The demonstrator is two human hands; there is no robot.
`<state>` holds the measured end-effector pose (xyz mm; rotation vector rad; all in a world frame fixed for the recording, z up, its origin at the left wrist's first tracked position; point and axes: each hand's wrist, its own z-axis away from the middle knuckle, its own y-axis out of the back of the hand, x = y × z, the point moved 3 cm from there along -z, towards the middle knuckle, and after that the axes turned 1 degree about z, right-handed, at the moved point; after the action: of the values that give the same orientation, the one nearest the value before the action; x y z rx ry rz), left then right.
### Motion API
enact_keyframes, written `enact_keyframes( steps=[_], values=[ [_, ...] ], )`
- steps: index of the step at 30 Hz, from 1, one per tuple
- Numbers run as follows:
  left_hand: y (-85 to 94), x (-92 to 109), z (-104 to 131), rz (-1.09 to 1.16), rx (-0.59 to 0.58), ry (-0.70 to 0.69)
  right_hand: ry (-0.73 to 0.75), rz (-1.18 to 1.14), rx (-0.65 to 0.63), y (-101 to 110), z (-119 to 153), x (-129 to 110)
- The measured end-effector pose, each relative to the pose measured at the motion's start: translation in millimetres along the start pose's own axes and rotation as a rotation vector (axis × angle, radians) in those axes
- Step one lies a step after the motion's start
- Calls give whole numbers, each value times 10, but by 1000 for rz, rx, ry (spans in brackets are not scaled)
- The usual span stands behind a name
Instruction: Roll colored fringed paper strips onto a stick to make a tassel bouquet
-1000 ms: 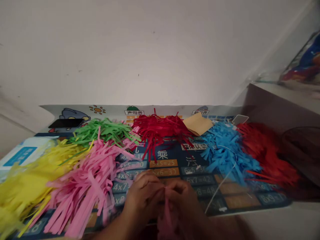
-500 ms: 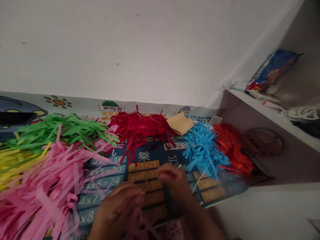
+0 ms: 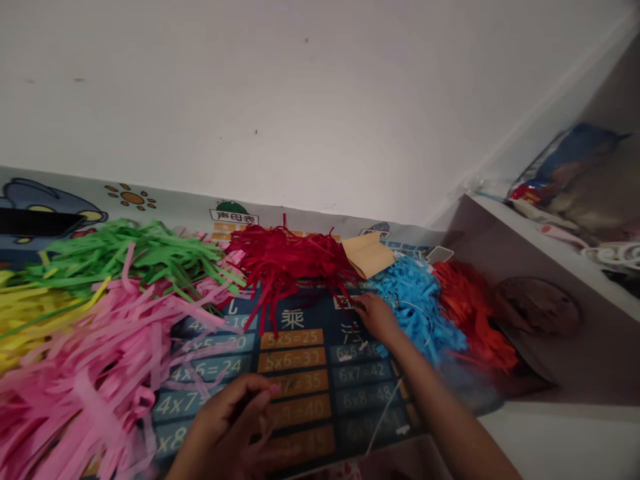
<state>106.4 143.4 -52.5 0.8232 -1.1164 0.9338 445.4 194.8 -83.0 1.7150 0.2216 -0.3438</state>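
My left hand [image 3: 235, 417] is low in the centre, fingers curled together around pink paper strips [image 3: 257, 447] that hang blurred beneath it. My right hand [image 3: 376, 317] reaches forward over the printed mat [image 3: 300, 320], just left of the blue paper strips [image 3: 420, 300] and below the dark red strips [image 3: 295, 257]. Its fingers are bent; whether something small is between them cannot be made out. A tan folded paper [image 3: 367, 255] lies just beyond that hand. Near my right forearm a thin white string [image 3: 384, 417] runs across the mat.
Pink [image 3: 100, 373], green [image 3: 135, 253] and yellow strips [image 3: 35, 317] cover the left side. Orange-red strips [image 3: 475, 310] lie at the right, beside a grey-brown panel [image 3: 550, 313]. A pale wall [image 3: 300, 100] rises behind, and a cluttered shelf [image 3: 590, 193] stands at the upper right.
My right hand has moved away from my left hand, forward and right toward the blue strips. My left hand stays low with the pink strips. The view has shifted slightly.
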Motion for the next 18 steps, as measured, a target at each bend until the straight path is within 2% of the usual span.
enact_keyframes(
  steps=[3,6,8,10,13,15,16,18],
  values=[
    [-54,-54,-60,-3,-77,42,-52,-4,25,-9,111,75],
    [-126,-63,-111,-31,-86,28,-104,-64,74,20,85,169],
    [-132,-31,-135,-71,-59,-40,-130,-126,124,97,67,183],
    [-108,25,-145,-109,-19,-143,-162,-199,194,207,109,98],
    [-83,95,-132,-135,28,-221,-177,-340,250,313,334,-306],
    [-102,117,-117,-120,43,-195,-132,-498,200,285,565,-727],
    [-120,125,-108,-109,47,-178,-114,-672,126,229,687,-948],
    [-160,136,-84,-87,45,-155,-120,-964,77,106,910,-1320]
  ],
)
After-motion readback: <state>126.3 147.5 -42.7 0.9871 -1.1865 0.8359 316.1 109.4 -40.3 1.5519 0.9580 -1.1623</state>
